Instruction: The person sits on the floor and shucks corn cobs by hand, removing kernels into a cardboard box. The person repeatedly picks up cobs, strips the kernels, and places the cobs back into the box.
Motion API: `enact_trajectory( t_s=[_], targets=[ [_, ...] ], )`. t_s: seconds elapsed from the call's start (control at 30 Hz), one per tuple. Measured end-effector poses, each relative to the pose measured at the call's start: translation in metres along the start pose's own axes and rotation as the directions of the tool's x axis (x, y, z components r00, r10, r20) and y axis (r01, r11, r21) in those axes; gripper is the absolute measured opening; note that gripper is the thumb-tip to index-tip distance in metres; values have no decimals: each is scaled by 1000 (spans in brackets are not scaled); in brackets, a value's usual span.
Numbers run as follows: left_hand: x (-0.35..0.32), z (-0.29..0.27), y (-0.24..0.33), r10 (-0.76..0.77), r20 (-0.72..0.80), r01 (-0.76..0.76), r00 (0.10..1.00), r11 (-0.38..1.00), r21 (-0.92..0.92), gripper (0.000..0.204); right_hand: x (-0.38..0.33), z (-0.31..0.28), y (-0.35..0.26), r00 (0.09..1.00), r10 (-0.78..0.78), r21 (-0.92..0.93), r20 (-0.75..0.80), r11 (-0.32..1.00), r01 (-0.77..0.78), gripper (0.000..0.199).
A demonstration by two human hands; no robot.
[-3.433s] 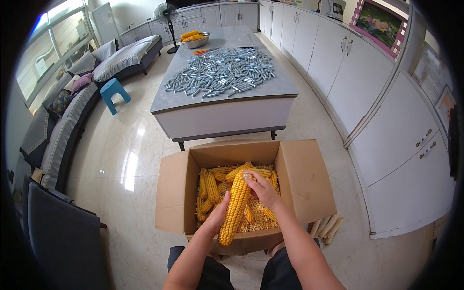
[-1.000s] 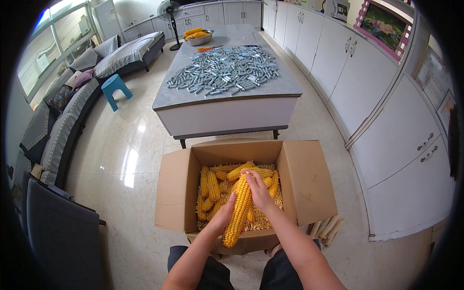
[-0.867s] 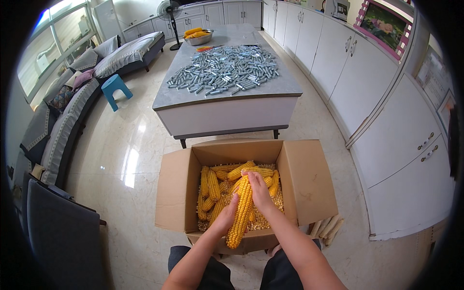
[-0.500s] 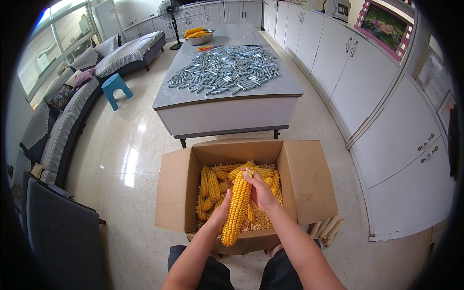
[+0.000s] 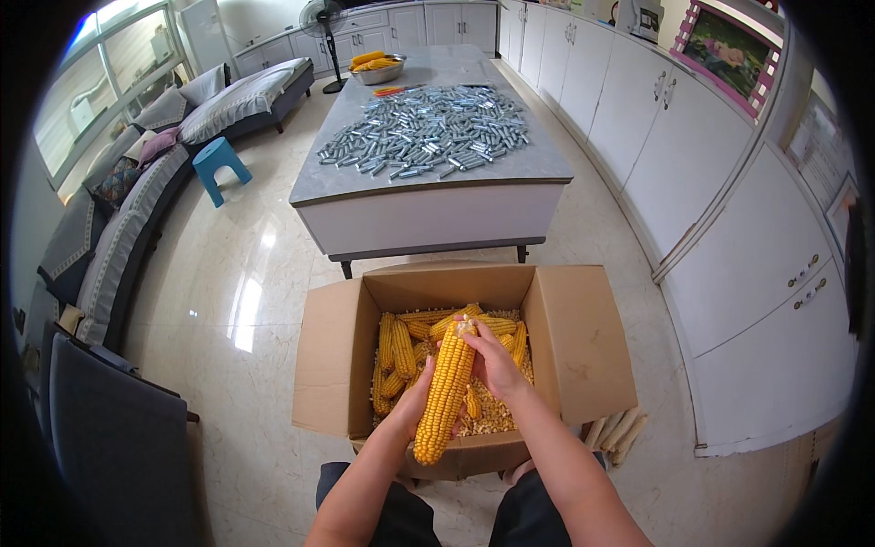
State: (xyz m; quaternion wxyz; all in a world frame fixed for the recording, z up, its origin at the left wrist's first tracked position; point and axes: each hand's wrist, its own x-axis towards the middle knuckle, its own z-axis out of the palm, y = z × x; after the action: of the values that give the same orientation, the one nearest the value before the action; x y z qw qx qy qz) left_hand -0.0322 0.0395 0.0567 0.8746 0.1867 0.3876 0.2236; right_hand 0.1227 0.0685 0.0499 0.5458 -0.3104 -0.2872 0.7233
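Head view, items as they lie.

Item one: a yellow ear of corn (image 5: 444, 397), held slantwise above the near part of an open carton (image 5: 447, 290), its lower end reaching out over the near rim.

Item two: my left hand (image 5: 415, 401), partly closed along the ear's left side, thumb uppermost; the fingers pass underneath, mostly hidden. I judge this a cradle, bearing the weight and steadying the ear.

Item three: my right hand (image 5: 497, 366), half curled at the ear's upper end, thumb and fingertips touching the cob beside a pale patch (image 5: 468, 326). Such a hold seems meant for working at the surface rather than carrying; whether a loose kernel sits in those fingers, I cannot tell.

Item four: carton contents, being whole ears (image 5: 403, 351), mostly at the back and left, and loose kernels (image 5: 492, 417) showing toward the front right. Its side flaps are folded outward, probably to clear my wrists; it stands just before my knees, presumably so that whatever drops lands inside.

Item five: pale stick-like pieces (image 5: 624, 430), apparently bare cobs, on the floor right of the carton, likely kept apart from its contents.
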Motion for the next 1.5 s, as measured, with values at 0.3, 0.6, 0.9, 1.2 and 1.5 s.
enact_trajectory(
  t_s=[0.3, 0.6, 0.9, 1.2, 1.5],
  targets=[
    [3, 4, -6, 60, -90, -43, 994, 982, 184, 66, 3, -7, 8, 997, -49, -23, -59, 999, 48, 31],
    [4, 3, -7, 80, -130, -63, 988, 990, 130, 66, 3, -5, 17, 988, -151, -210, -33, 967, 141, 31],
    [10, 2, -16, 240, -203, -188, 949, 951, 246, 65, 5, -5, 19, 978, -169, -274, -124, 953, 130, 28],
    [8, -4, -13, 220, -198, -156, 955, 943, 295, 62, 3, -5, 18, 979, -192, -433, -66, 890, 145, 34],
    [14, -7, -20, 288, -183, -205, 940, 906, 371, 64, 14, -20, 27, 970, -215, -457, -117, 878, 140, 29]
  ],
)
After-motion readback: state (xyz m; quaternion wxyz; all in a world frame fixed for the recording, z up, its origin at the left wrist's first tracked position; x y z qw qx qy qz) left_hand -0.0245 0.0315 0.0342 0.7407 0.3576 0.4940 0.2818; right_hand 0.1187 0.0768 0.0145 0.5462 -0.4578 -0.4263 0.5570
